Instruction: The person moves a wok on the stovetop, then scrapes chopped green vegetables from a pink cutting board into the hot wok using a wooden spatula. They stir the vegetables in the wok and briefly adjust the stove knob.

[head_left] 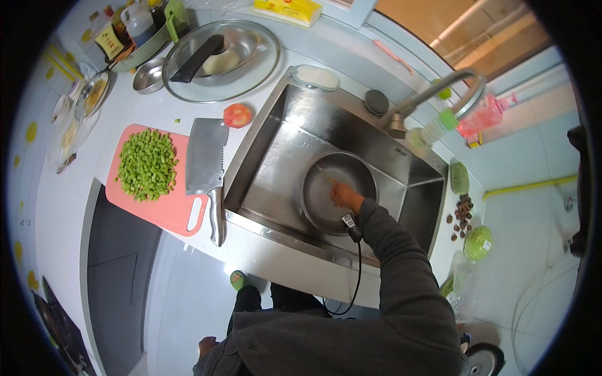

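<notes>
My right hand reaches down into a round dark-grey metal pan that sits in the stainless steel sink. Its fingers are curled. A thin streak leads from them towards the pan's far side; whether it is a held stick or a reflection is unclear. At the wrist hangs a small black device with a cable. My left hand is low beside my body, mostly hidden by the sleeve. Left of the sink, a cleaver lies partly across a pink cutting board bearing chopped green vegetable pieces.
A gooseneck faucet arches over the sink's back right. Behind the board are a cut tomato and a glass lid over a metal bowl. Mushrooms and a round green vegetable lie right of the sink. Bottles stand back left.
</notes>
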A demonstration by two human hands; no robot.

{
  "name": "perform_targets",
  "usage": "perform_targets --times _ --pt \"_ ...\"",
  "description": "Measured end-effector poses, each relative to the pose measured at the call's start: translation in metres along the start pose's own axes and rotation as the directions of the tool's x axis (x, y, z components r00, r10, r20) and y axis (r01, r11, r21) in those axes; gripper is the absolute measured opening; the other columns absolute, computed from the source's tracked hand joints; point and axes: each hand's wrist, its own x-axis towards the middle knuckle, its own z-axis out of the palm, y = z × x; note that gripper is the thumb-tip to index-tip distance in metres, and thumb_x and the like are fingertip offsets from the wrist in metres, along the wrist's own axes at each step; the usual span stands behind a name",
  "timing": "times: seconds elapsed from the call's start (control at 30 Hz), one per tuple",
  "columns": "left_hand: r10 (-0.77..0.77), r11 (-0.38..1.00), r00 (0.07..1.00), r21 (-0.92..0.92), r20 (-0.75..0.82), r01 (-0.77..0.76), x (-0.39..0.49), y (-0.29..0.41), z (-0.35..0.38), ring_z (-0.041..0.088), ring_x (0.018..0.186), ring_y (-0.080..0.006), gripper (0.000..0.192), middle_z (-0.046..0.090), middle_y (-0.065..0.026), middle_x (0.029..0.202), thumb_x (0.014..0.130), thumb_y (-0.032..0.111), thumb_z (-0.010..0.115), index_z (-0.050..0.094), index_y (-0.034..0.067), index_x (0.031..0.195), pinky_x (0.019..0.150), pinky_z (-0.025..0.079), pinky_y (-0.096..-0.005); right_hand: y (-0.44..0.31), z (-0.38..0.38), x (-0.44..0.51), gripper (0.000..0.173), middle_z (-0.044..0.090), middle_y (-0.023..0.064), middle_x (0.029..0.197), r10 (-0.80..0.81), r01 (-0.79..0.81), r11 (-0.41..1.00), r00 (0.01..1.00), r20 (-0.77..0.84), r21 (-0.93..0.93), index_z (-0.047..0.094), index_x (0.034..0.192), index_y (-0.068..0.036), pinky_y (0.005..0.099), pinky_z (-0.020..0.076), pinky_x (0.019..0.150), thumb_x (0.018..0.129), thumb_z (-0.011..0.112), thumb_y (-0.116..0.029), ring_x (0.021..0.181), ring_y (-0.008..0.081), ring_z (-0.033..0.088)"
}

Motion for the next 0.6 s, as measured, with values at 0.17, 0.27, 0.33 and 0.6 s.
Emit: perform_targets --times 0.17,0.27,0.33,0.6 --pt "-0.040 0.998 0.999 -0.056 -0.001 0.040 -0.021 0.025 -0.029 0.058 0.063 -0.0281 0.023 0.059 -0.0112 0.066 0.062 0.027 0.065 0.053 0.007 0.059 0.054 0.046 -0.0410 0.013 0.036 0.008 0.016 0.059 0.0194 0.087 -0.040 0.027 0.936 0.999 -0.029 -0.351 0.058 0.086 0.000 0.0387 0.0443 0.074 0.075 0.048 -0.007 0.081 0.0353 0.057" --pt "-0.226 0.858 0.968 -0.449 0.106 0.249 -0.019 0.044 -0.051 0.060 0.057 -0.0224 0.020 0.062 -0.0115 0.069 0.075 0.022 0.058 0.056 0.002 0.077 0.048 0.047 -0.0335 0.003 0.032 -0.002 0.020 0.058 0.0169 0.096 -0.307 0.332 0.900 0.943 0.130 -0.281 0.057 0.095 -0.002 0.0393 0.0453 0.075 0.081 0.045 -0.009 0.086 0.0298 0.057" --pt "-0.499 0.344 0.816 -0.796 0.294 0.497 -0.015 0.060 -0.060 0.061 0.058 -0.0196 0.023 0.062 -0.0118 0.070 0.082 0.021 0.050 0.055 -0.001 0.089 0.047 0.049 -0.0307 -0.003 0.022 -0.006 0.024 0.060 0.0146 0.092 -0.347 0.363 0.796 0.929 0.125 -0.485 0.059 0.095 -0.004 0.0390 0.0432 0.080 0.080 0.042 -0.012 0.088 0.0314 0.056" --pt "-0.611 0.129 0.691 -0.813 0.386 0.568 0.001 0.079 -0.067 0.062 0.060 -0.0176 0.023 0.063 -0.0101 0.071 0.083 0.020 0.048 0.056 0.000 0.092 0.049 0.049 -0.0292 0.004 -0.015 -0.013 0.015 0.060 0.0185 0.081 -0.360 0.345 0.785 0.930 0.076 -0.514 0.061 0.083 -0.002 0.0415 0.0467 0.066 0.073 0.054 -0.011 0.073 0.0323 0.059"
